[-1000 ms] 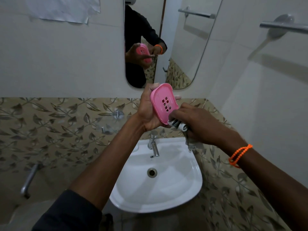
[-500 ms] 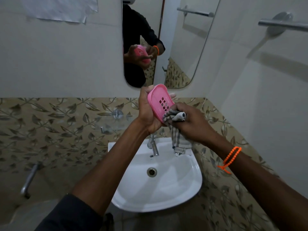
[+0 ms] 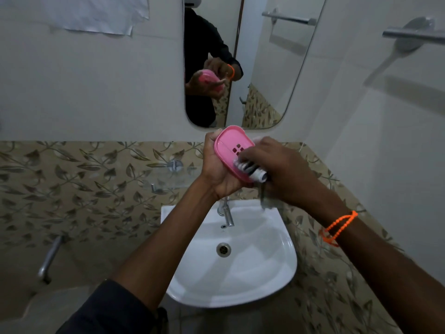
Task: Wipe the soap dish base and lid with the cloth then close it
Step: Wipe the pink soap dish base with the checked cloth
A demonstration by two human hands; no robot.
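Two hands are up over the white sink [image 3: 284, 256], right below the mirror [image 3: 269, 68]. Left hand [image 3: 218, 173] has its fingers and thumb curled round the edges of the pink soap dish piece [image 3: 228, 147], gripping it from behind and holding it tilted with its slotted face toward the camera, the little cluster of drain holes showing near the middle. Right hand [image 3: 279, 169] is curled round a bunched grey-and-white cloth [image 3: 250, 169] and pressing it onto the lower right of that pink face, with a dark tail of the cloth hanging down toward the tap [image 3: 227, 214]. An orange beaded band [image 3: 338, 229] sits on the right wrist. The mirror shows the same pink piece in the hands from the back. Leaf-patterned tiles [image 3: 84, 184] run behind the sink, and a metal rail [image 3: 414, 36] sits on the right wall.
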